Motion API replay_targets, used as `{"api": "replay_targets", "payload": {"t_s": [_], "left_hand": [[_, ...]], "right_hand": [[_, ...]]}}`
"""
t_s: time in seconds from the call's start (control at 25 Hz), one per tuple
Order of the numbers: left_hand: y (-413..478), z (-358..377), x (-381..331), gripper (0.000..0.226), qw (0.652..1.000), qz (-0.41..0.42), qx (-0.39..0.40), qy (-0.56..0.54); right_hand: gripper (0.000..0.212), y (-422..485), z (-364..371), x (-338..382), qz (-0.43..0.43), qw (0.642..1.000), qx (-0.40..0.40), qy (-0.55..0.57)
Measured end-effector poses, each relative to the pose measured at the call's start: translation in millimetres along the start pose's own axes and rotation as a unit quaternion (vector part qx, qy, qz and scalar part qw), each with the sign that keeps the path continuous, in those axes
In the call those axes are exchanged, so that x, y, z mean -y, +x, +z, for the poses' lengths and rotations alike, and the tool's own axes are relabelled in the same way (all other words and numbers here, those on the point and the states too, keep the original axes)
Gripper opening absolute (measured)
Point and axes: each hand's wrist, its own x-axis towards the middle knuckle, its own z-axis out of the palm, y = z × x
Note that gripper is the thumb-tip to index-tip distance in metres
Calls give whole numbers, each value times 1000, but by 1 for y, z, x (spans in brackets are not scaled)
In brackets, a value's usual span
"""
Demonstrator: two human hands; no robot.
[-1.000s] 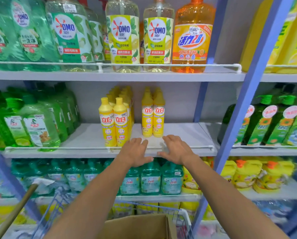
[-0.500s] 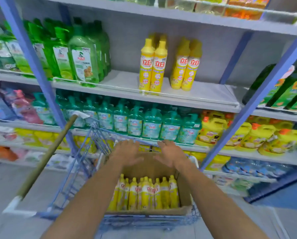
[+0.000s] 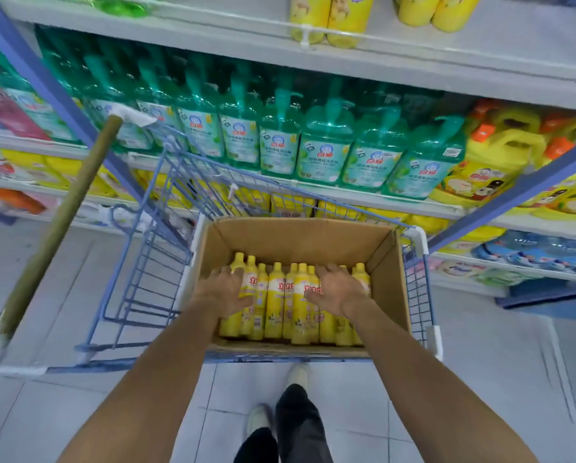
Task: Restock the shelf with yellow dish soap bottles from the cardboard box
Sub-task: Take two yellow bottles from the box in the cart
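An open cardboard box (image 3: 300,233) sits in a blue wire cart and holds several yellow dish soap bottles (image 3: 275,297) lying side by side. My left hand (image 3: 221,292) reaches down onto the bottles at the left of the row, fingers spread over them. My right hand (image 3: 335,289) lies over the bottles at the right, fingers spread too. Neither hand visibly grips a bottle. On the shelf (image 3: 413,51) at the top stand yellow bottles (image 3: 326,18) of the same kind.
The blue wire cart (image 3: 139,262) stands on the tiled floor against the shelving. A wooden pole (image 3: 59,222) leans at the cart's left. Green pump bottles (image 3: 280,142) fill the shelf behind the cart, yellow jugs (image 3: 500,162) to their right. A blue upright (image 3: 514,192) slants at the right.
My view has tilted down from the shelf to the box. Both hands dropped from the shelf edge into the box and now lie on the bottles.
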Motion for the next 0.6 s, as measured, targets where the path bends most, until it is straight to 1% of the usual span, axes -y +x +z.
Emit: {"api": "replay_targets", "payload": {"t_s": [0.08, 0.16, 0.28, 0.4, 0.48, 0.56, 0.6], "left_hand": [[30, 9, 8, 77, 1000, -10, 13, -3], [66, 16, 15, 76, 1000, -12, 10, -13], [121, 35, 24, 75, 998, -17, -1, -53], [168, 65, 27, 72, 992, -51, 8, -114], [189, 78, 26, 65, 989, -67, -3, -129], [199, 79, 26, 57, 986, -91, -23, -137], [202, 77, 26, 57, 983, -105, -26, -149]], "right_hand": [[73, 28, 16, -6, 7, 1000, 20, -2], [70, 56, 30, -11, 13, 1000, 23, 1], [71, 101, 60, -17, 22, 999, 35, 5], [70, 140, 95, -21, 44, 998, 51, 12], [65, 163, 118, -21, 59, 996, 61, 27], [64, 178, 133, -17, 84, 993, 50, 59], [64, 183, 139, -16, 96, 992, 36, 74]]}}
